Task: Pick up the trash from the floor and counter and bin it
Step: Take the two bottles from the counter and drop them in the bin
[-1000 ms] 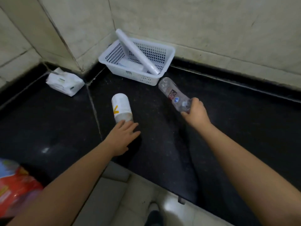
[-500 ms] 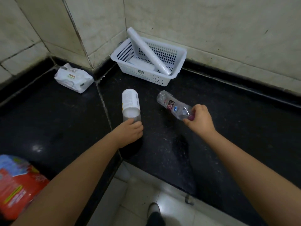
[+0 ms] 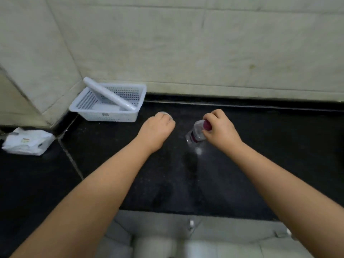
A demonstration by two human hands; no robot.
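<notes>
My left hand [image 3: 157, 127] is closed around the white paper cup [image 3: 165, 114]; only a sliver of its rim shows past my knuckles. My right hand [image 3: 220, 128] grips the clear plastic bottle [image 3: 195, 134] at its neck by the dark red cap, and the bottle hangs down and to the left just above the black counter [image 3: 279, 146]. A crumpled white wrapper [image 3: 28, 142] lies on the counter at the far left.
A white perforated basket [image 3: 108, 104] sits in the back corner with a white roll [image 3: 109, 95] leaning across it. Pale tiled walls rise behind the counter. The counter's front edge runs below my forearms, with light floor tiles [image 3: 158, 243] beneath.
Both hands have closed on their items and lifted them from the counter. The bottle now hangs from its cap end, the cup is hidden in my fist. The view swung right, so the red packet is gone from view.
</notes>
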